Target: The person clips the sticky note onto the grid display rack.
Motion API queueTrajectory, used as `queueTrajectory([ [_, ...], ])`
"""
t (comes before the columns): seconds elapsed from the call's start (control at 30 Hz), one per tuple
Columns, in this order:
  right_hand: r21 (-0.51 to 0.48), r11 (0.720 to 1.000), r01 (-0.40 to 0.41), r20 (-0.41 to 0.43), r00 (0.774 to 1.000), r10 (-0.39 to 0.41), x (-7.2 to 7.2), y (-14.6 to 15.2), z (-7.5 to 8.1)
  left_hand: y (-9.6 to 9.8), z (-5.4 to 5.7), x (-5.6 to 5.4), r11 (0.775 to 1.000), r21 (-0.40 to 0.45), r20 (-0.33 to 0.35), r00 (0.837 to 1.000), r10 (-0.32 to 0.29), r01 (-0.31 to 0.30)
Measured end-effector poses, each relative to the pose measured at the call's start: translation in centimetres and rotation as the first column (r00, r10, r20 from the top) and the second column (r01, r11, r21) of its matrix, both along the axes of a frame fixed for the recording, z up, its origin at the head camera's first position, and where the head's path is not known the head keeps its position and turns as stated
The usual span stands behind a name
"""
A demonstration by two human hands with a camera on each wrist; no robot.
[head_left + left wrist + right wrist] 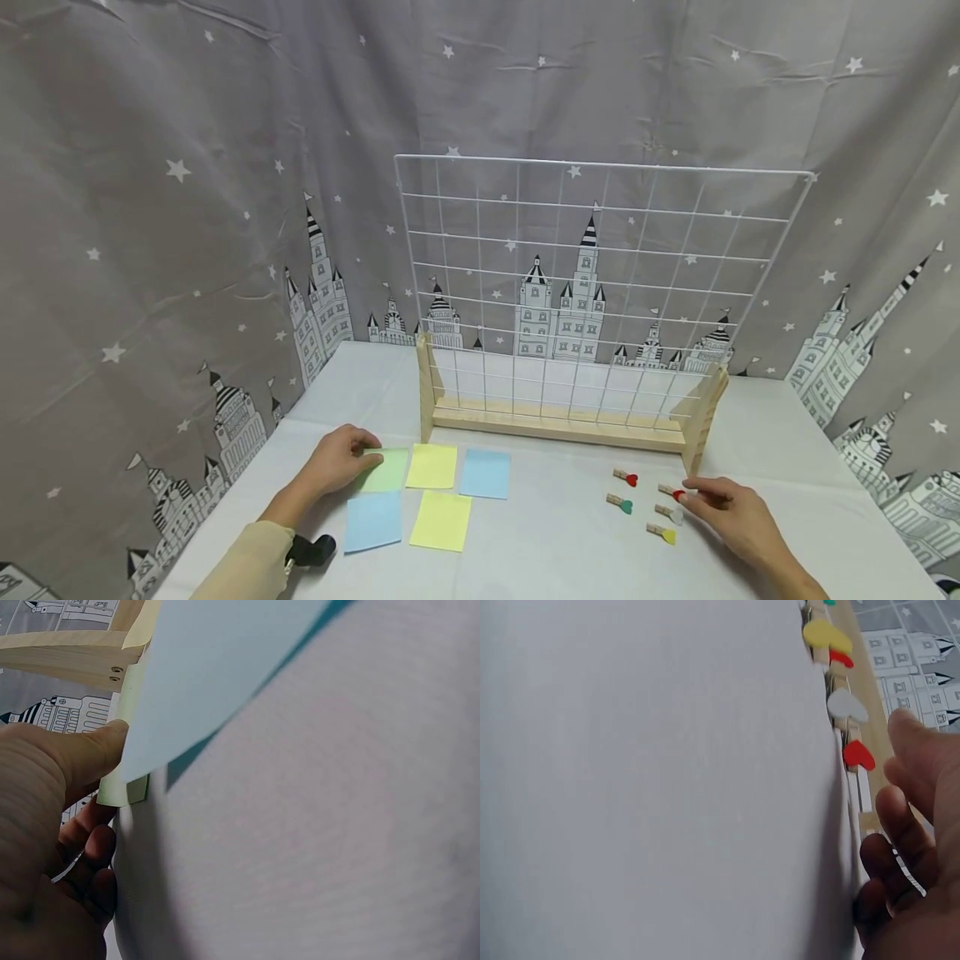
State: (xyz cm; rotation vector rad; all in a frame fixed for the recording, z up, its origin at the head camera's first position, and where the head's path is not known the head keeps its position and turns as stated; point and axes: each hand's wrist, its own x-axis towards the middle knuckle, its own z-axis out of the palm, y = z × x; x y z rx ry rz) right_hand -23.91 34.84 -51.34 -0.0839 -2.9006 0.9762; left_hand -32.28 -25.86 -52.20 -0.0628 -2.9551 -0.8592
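In the head view my left hand [339, 460] is over the left edge of a green sticky note [388, 473], thumb and forefinger apart. The left wrist view shows the thumb against this note; part of the hand is hidden. Beside it lie two yellow sticky notes [432, 467] and two blue ones [485, 473]. On the right, my right hand [731, 512] reaches beside a small wooden clothespin with a red heart [671, 492]. Its fingers are loosely bent around an open gap. Near it are clothespins with a white heart [846, 706], a yellow heart [663, 534], a green heart [620, 503] and another red heart [627, 477].
A white wire grid [600, 250] stands upright in a wooden base [558, 423] behind the notes and clothespins. All rest on a white-covered table [540, 533]. Grey curtains [187, 167] printed with castles and stars hang around it. A black strap [311, 551] sits at my left wrist.
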Motion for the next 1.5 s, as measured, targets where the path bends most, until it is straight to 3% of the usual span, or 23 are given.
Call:
queueTrajectory([
  [0.37, -0.013, 1.000, 0.024, 0.034, 0.999, -0.024, -0.2, -0.5, -0.5, 0.1, 0.0, 0.1, 1.000, 0.010, 0.000, 1.000, 0.019, -0.019],
  [0.83, 0.000, 0.998, 0.066, 0.002, 0.998, -0.066, -0.2, -1.2, -0.9, 0.0, -0.1, 0.4, 0.996, 0.072, 0.002, 0.998, 0.059, -0.059],
  [1.1, -0.042, 0.995, 0.085, 0.004, 0.996, -0.085, -0.3, -1.3, -0.7, -0.1, -0.5, 0.0, 0.994, 0.097, -0.018, 0.999, 0.044, -0.042],
  [1.5, -0.139, 0.977, 0.161, 0.020, 0.987, -0.160, -0.3, -1.4, -0.6, -0.2, -0.1, -0.2, 0.986, 0.164, -0.023, 0.999, 0.028, -0.024],
])
